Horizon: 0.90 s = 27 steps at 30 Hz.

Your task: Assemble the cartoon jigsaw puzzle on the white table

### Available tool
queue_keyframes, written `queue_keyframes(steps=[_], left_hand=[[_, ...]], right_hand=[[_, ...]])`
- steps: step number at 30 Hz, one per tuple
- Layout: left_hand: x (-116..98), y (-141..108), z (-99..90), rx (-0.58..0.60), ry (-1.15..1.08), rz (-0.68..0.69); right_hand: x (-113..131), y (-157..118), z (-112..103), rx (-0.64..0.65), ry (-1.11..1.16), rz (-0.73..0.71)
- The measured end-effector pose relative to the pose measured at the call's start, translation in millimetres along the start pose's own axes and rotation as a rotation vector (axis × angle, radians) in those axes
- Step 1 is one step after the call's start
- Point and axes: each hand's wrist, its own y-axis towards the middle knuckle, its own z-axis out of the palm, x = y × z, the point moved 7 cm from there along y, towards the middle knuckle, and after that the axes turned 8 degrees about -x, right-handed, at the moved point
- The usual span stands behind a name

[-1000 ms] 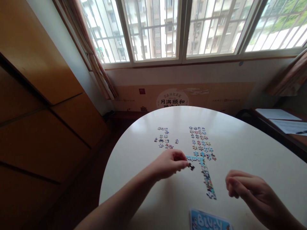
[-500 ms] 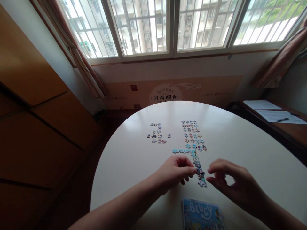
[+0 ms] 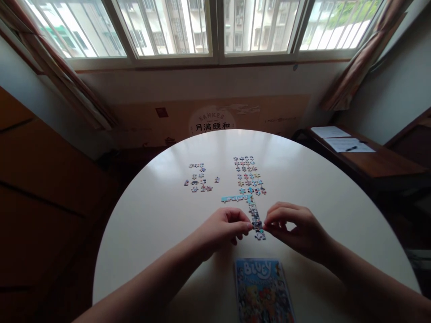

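Note:
On the white round table lies a joined puzzle strip, which runs left along its top and down toward me. My left hand has thumb and fingertips pinched together at the strip's left edge, near its lower end. At the right edge, my right hand has thumb and index finger closed together, touching or nearly touching the strip. Whatever either pinch holds is too small to make out. Loose puzzle pieces stand in rows beyond the strip, and another loose group lies to the left.
A blue Bluey box lies at the table's near side, below the strip. Behind the table are a low wall with a printed cardboard panel and barred windows. Papers and a pen lie on a brown side table at the right.
My right hand has moved in to the strip, and its thumb and index finger have closed together. My left hand stays at the strip's left edge. The camera view has shifted, showing more of the box.

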Motion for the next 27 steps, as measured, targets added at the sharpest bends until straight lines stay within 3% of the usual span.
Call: queue_keyframes(steps=[15, 19, 23, 27], left_hand=[[4.1, 2.5, 0.9, 0.042, 0.000, -0.026], [-1.1, 2.0, -5.2, 0.012, 0.069, 0.025], [-21.9, -1.0, -34.8, -0.136, 0.285, 0.171], [-55.5, -16.2, -100.1, -0.525, 0.681, 0.338]], right_hand=[[-0.6, 0.6, -0.3, 0.040, -0.001, -0.002], [-0.6, 1.0, -1.2, 0.027, -0.033, 0.025], [-0.1, 1.1, -5.8, 0.005, -0.076, 0.049], [-2.9, -2.2, -9.4, 0.002, -0.118, 0.064]])
